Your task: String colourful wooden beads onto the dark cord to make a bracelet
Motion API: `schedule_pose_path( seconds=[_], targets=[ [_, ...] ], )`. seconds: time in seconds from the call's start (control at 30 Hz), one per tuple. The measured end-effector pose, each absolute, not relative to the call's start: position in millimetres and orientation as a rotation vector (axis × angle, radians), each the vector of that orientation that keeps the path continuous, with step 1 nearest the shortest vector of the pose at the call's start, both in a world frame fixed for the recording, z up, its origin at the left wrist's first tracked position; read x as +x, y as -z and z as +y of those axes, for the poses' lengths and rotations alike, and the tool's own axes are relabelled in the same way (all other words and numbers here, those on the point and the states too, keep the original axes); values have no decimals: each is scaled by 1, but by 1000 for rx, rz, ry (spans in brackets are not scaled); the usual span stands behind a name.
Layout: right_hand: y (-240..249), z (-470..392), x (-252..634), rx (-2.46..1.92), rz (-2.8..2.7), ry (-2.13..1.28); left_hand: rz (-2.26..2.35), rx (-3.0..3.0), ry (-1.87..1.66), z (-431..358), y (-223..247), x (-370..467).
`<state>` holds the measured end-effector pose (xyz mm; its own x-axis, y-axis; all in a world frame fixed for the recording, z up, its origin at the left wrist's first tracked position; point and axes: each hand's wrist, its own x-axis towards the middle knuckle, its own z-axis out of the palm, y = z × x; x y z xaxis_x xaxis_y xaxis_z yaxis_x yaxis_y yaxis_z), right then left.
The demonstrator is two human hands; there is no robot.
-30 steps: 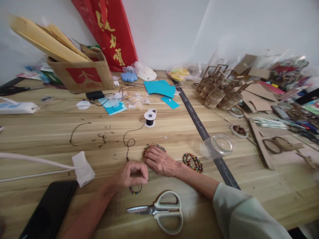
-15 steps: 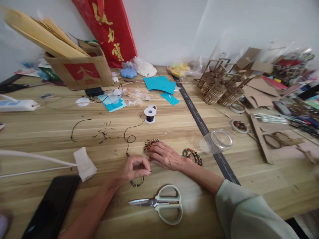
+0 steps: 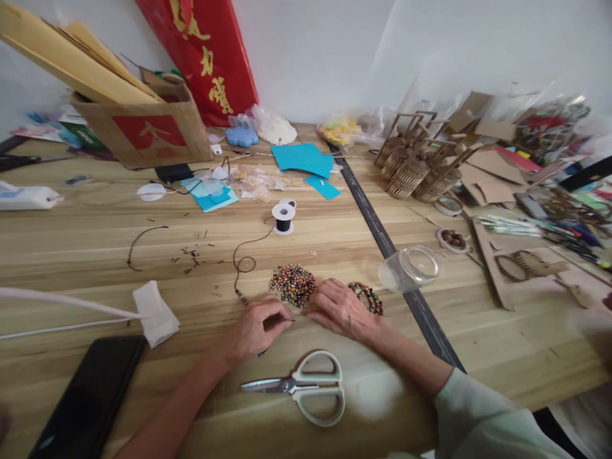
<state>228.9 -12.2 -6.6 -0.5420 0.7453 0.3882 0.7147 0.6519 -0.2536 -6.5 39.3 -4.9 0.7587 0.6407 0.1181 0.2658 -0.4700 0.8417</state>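
Note:
My left hand [image 3: 261,326] pinches the end of a thin black cord [image 3: 238,271], which trails up in a loop to a white spool [image 3: 284,217]. Small beads strung on the cord show above and below this hand. A loose pile of multicoloured beads [image 3: 292,285] lies on the table. Against the pile's right edge rests my right hand [image 3: 337,308], fingers bent and close together; whether a bead is between the fingertips is hidden. Partly behind this hand lie coiled bead strings [image 3: 368,297]. Scissors [image 3: 301,386] with pale handles lie below both hands.
A black phone [image 3: 90,395] and a white paper piece [image 3: 155,312] are at the left. A clear plastic container [image 3: 412,268] stands right of the bead strings. Bamboo baskets [image 3: 406,172], a cardboard box [image 3: 143,134] and blue cards [image 3: 302,159] are at the back.
My right hand has moved right, off the bead pile, which now shows more fully. My left hand has turned and moved slightly right, covering more of the strung beads below it. The view has shifted slightly.

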Motion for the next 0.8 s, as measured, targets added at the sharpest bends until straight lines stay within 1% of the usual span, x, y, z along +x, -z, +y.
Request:
schedule_pose_path(
  seconds=[0.17,0.47,0.8],
  targets=[
    [14,-6,226,-1193,-2424,21,664,2093,-571,40,10,-5],
    [17,6,227,-1209,-2425,84,677,2090,-613,40,10,-5],
    [12,-2,230,-1209,-2429,16,696,2081,-579,38,5,-7]
  ],
)
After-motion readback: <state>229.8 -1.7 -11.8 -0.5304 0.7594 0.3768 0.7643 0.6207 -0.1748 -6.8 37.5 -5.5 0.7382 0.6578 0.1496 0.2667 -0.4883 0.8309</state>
